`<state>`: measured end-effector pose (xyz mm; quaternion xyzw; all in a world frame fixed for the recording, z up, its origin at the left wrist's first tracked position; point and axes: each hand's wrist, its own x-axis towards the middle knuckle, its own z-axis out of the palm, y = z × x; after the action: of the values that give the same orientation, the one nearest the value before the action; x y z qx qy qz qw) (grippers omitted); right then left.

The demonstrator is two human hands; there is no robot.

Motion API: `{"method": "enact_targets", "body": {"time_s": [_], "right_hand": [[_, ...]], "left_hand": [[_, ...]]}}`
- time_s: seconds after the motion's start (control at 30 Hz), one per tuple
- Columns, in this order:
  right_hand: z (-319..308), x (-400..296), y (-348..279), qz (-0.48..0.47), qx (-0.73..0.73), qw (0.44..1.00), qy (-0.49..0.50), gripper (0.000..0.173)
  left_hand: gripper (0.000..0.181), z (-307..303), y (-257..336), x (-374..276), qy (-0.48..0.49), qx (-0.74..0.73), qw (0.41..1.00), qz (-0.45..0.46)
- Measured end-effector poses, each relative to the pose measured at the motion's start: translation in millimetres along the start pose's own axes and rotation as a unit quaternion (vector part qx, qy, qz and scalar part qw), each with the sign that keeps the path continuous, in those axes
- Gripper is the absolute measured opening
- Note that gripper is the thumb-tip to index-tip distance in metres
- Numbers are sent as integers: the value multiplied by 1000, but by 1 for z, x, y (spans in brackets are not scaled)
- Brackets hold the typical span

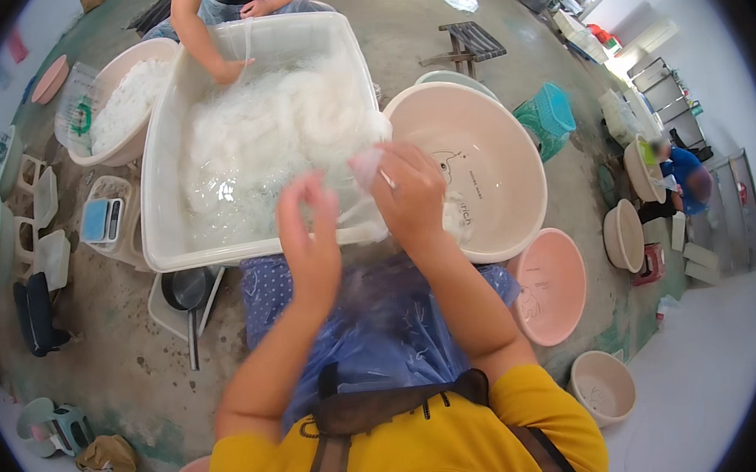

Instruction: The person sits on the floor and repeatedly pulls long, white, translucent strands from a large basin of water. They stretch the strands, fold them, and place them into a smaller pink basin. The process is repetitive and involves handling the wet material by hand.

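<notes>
A large white plastic tub (pixel 154 187) of water stands before me, with a mass of wet white fibre (pixel 276 124) afloat in it. My left hand (pixel 310 221) hovers over the tub's near rim, its fingers curled and blurred; whether anything thin is between them cannot be told. My right hand (pixel 409 190) grips a small white wad (pixel 367 169) above the tub's near right corner. White strands hang over the rim by that corner. Beside the tub, a beige basin (pixel 500 180) holds a little white material (pixel 457 220) near its wall, partly behind my right hand.
Across the tub, another person's hand (pixel 228 71) dips at the water and holds a strand. A basin of white material (pixel 125 116) stands at left, near a scale (pixel 102 221) and a saucepan (pixel 188 291). At right are a pink basin (pixel 552 289) and a stool (pixel 469 42).
</notes>
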<state>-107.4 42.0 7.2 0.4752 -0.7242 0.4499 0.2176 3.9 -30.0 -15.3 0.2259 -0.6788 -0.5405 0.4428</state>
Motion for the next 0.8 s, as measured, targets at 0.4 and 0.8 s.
{"method": "enact_targets", "body": {"time_s": [0.4,0.8], "right_hand": [[-28,-5,-23,422,462,779,-49,11],[-75,35,-55,-17,4,983,-184,5]], "left_hand": [[15,-17,41,6,-255,-402,814,-333],[19,-14,47,27,-245,-327,896,-174]]}}
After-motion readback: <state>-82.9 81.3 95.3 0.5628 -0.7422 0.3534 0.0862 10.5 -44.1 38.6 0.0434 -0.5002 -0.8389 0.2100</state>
